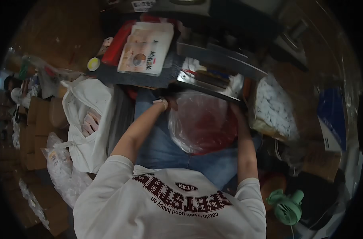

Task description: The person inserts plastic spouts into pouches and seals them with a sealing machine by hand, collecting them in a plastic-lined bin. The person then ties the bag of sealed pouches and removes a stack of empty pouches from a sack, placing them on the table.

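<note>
A clear plastic bag (202, 119) with red showing in or through it rests on my lap, against the jeans. My left hand (172, 104), with a band at the wrist, is at the bag's left edge and seems closed on it; its fingers are partly in shadow. My right hand (234, 108) is at the bag's right side, dark and mostly hidden near the front of a metal tray, so its fingers do not show. The metal tray (209, 85), just beyond the bag, holds white crumpled material and some dark and coloured items.
A printed white packet (147, 47) lies on a dark surface at the far left. A white cloth bag (87, 123) stands left, a patterned white bundle (275, 107) right. A green fan (287, 206) is at lower right, cardboard boxes (38, 131) at far left.
</note>
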`<control>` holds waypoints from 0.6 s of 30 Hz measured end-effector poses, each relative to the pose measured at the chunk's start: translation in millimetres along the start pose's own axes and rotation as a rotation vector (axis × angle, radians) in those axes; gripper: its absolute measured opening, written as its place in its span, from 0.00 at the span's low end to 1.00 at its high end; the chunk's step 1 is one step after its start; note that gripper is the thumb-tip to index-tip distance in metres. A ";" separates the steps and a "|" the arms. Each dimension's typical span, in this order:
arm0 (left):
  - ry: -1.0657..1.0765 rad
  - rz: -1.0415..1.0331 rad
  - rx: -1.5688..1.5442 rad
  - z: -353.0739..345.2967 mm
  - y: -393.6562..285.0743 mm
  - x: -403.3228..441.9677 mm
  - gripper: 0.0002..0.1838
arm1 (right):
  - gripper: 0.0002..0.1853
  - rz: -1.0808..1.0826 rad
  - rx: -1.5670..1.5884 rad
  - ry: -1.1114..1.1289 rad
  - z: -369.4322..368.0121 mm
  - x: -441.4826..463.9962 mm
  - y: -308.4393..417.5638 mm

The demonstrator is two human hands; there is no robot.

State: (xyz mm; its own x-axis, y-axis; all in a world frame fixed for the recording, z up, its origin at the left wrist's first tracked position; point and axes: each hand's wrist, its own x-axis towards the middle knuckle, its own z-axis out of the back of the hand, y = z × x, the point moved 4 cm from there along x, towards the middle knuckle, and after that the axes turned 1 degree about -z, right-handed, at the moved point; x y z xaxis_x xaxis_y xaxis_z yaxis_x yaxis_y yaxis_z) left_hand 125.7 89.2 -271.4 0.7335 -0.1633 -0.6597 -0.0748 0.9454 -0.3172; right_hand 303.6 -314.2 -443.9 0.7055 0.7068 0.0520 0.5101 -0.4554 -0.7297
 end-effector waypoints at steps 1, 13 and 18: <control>-0.138 -0.032 0.132 4.3 -3.2 -4.0 0.57 | 0.26 0.016 -0.237 -0.106 -9.3 25.0 -46.0; -0.703 -0.328 -0.212 29.4 -126.7 -201.5 0.18 | 0.18 0.496 -2.706 -0.188 -50.7 -53.6 -199.4; -1.064 -0.430 -0.187 53.3 -98.3 -329.2 0.10 | 0.09 0.792 -3.077 0.356 -28.3 -11.9 -390.3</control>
State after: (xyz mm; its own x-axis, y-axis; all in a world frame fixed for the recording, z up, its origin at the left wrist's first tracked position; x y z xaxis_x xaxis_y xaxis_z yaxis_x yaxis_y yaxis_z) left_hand -72.5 65.1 13.2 0.9128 -0.0573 0.4044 0.2848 0.7990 -0.5296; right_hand 110.1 -160.1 -140.5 0.7167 0.4517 0.5312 -0.6914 0.3611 0.6258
